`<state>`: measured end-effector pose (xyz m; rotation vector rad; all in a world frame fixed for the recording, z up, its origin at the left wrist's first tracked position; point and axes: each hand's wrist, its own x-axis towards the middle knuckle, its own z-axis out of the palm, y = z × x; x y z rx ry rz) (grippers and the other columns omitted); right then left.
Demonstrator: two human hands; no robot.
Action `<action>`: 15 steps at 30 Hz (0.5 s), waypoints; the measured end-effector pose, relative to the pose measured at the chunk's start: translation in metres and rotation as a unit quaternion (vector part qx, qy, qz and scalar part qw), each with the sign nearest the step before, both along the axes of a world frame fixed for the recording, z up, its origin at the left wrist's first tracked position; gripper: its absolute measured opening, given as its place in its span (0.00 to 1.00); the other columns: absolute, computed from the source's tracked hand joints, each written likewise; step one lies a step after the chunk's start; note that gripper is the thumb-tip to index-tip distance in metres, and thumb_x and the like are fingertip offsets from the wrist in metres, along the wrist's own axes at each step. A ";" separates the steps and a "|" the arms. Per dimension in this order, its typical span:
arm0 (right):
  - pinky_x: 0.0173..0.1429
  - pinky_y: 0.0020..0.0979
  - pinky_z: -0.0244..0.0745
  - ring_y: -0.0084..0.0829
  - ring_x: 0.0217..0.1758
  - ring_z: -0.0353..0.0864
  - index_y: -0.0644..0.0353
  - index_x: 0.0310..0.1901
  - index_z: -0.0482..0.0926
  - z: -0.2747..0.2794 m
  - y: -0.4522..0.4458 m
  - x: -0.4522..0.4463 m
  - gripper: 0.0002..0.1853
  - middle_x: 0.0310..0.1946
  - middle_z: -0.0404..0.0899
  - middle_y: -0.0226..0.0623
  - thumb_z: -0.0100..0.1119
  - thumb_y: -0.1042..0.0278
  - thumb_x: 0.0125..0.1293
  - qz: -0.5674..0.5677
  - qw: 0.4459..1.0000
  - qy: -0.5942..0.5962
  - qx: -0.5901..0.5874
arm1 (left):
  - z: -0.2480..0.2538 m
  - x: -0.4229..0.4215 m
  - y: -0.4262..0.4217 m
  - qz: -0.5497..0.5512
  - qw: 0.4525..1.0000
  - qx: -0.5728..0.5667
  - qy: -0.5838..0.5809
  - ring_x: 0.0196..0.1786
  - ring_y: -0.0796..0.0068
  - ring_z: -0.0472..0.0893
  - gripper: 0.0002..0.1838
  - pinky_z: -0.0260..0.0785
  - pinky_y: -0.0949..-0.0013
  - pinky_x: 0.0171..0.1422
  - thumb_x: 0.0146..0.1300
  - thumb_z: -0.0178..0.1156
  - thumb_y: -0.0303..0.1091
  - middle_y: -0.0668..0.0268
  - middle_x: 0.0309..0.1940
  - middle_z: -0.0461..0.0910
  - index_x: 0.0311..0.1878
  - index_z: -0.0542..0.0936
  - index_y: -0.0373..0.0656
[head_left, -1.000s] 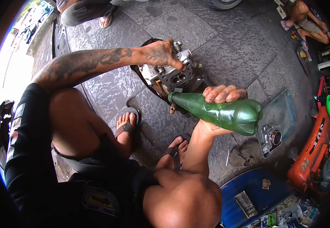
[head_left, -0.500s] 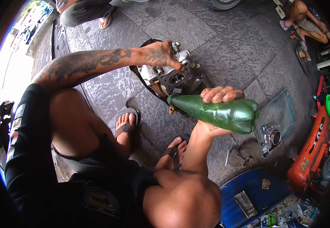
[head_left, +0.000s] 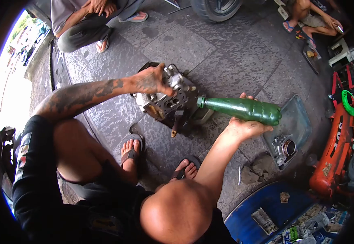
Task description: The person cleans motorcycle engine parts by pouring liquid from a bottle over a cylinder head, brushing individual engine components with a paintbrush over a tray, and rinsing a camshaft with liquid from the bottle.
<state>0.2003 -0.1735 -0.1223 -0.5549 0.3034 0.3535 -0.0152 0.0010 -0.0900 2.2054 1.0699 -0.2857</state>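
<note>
My left hand [head_left: 151, 81] grips the top of a metal engine cylinder head [head_left: 177, 90], its fingers bent over the upper edge. The face with round ports is turned towards me. Dark parts lie below it, and a small bracket with a brass-coloured end [head_left: 173, 132] sticks out at the bottom. My right hand [head_left: 248, 127] is wrapped round a green plastic bottle [head_left: 238, 107] from below. The bottle lies nearly level, its neck pointing left. Its mouth is close to the right side of the cylinder head; whether they touch, I cannot tell.
A clear tray [head_left: 303, 116] with a metal throttle body-like part [head_left: 284, 147] lies to the right, beside a grey rag [head_left: 260, 168]. Further right stands an orange compressor [head_left: 327, 150]. A blue panel [head_left: 246, 215] is near me. Two people sit beyond, near a wheel [head_left: 217, 10].
The bottle has moved right and away from me, its neck shifting from the cylinder head's lower edge to its right side. It now lies more level. My left hand keeps its grip.
</note>
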 end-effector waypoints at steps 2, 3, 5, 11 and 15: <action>0.39 0.47 0.83 0.41 0.28 0.81 0.60 0.49 0.71 0.009 0.012 0.016 0.46 0.29 0.76 0.44 0.13 0.24 0.65 0.043 0.999 -0.031 0.014 | 0.002 -0.001 0.000 -0.009 1.000 0.000 0.005 0.49 0.54 0.80 0.52 0.71 0.60 0.55 0.42 0.71 0.56 0.48 0.41 0.79 0.61 0.61 0.27; 0.36 0.46 0.82 0.41 0.26 0.81 0.62 0.42 0.73 0.019 0.023 0.025 0.47 0.27 0.76 0.44 0.11 0.25 0.64 0.065 0.996 -0.030 -0.045 | 0.003 -0.002 -0.001 -0.016 1.000 0.010 0.005 0.48 0.54 0.80 0.51 0.71 0.60 0.55 0.42 0.71 0.56 0.48 0.40 0.79 0.60 0.61 0.27; 0.33 0.43 0.82 0.41 0.26 0.81 0.63 0.43 0.72 0.031 0.049 0.038 0.45 0.23 0.75 0.43 0.14 0.25 0.66 0.153 0.982 -0.088 -0.066 | 0.004 -0.004 -0.001 -0.038 0.999 0.030 -0.004 0.46 0.54 0.80 0.50 0.71 0.61 0.53 0.41 0.71 0.56 0.48 0.37 0.78 0.58 0.62 0.27; 0.36 0.29 0.79 0.27 0.26 0.82 0.57 0.36 0.81 0.037 0.125 0.051 0.41 0.25 0.80 0.36 0.23 0.30 0.70 0.416 0.776 -0.319 -0.352 | 0.008 -0.013 0.004 -0.024 0.998 0.024 -0.051 0.37 0.55 0.81 0.43 0.72 0.62 0.43 0.41 0.72 0.55 0.49 0.28 0.77 0.46 0.66 0.27; 0.71 0.45 0.58 0.59 0.66 0.66 0.70 0.51 0.79 0.019 0.150 0.041 0.46 0.54 0.71 0.69 0.24 0.30 0.69 0.439 0.469 -0.493 -0.587 | 0.013 -0.017 0.010 -0.007 0.994 0.027 -0.105 0.41 0.54 0.82 0.44 0.73 0.62 0.48 0.40 0.73 0.53 0.46 0.31 0.78 0.50 0.66 0.25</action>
